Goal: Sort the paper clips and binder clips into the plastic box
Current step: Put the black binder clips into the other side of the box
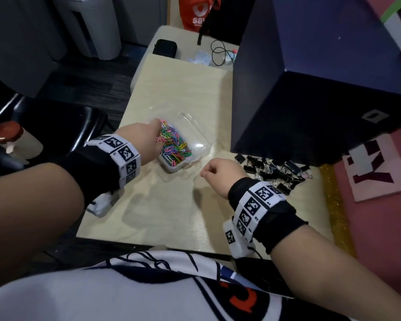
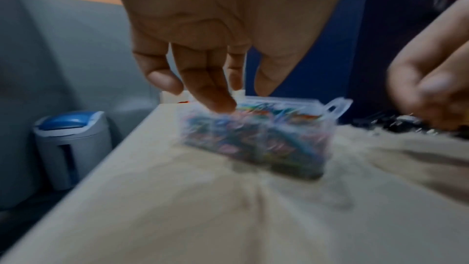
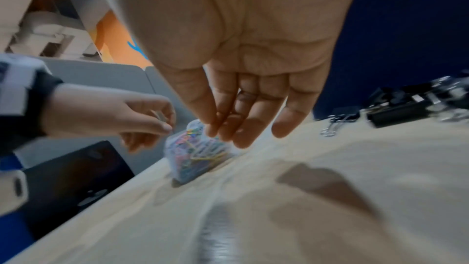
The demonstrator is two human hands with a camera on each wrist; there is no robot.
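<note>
A clear plastic box on the pale table holds a heap of coloured paper clips. My left hand hangs over the box's left side with its fingers pointing down onto the clips; the left wrist view, though blurred, shows its fingertips at the box, thumb apart, nothing plainly held. My right hand hovers just right of the box, loosely curled and empty. A pile of black binder clips lies on the table to the right of it.
A tall dark blue box stands close behind the binder clips. At the table's far end lie a black pouch and a cable. A red-lidded jar and a black chair are off the left edge.
</note>
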